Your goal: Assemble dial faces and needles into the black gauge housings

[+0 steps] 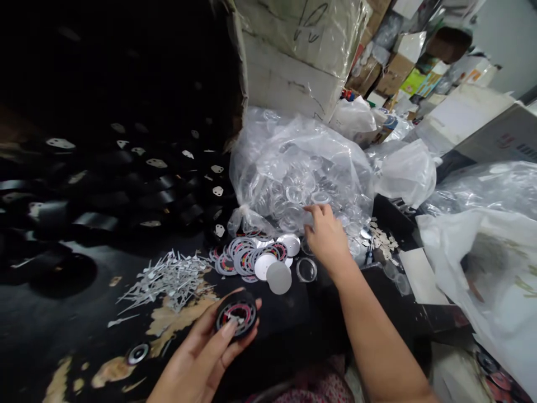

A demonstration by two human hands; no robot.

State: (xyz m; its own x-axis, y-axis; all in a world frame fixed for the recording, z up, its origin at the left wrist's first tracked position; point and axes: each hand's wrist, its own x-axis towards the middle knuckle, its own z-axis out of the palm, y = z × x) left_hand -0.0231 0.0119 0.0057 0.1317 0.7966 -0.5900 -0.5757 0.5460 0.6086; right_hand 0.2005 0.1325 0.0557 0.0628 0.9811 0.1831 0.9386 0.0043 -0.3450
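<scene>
My left hand (205, 352) grips a round black gauge housing (237, 317) with a printed dial face and a small needle in it, low at the table's near edge. My right hand (326, 236) reaches forward to the opening of a clear plastic bag (289, 168) full of round transparent covers; its fingers curl together at the bag's mouth, and what they pinch is hidden. Below that hand lie printed dial discs (243, 258), plain silver discs (279, 277) and one loose clear cover (306, 270).
A heap of small metal needles (172, 277) lies on the worn black table (50, 324). Several black housings (126, 196) pile up at the back left. Cardboard boxes (289, 56) stand behind. More plastic bags (482, 246) and a small pile of metal plates (384, 240) are right.
</scene>
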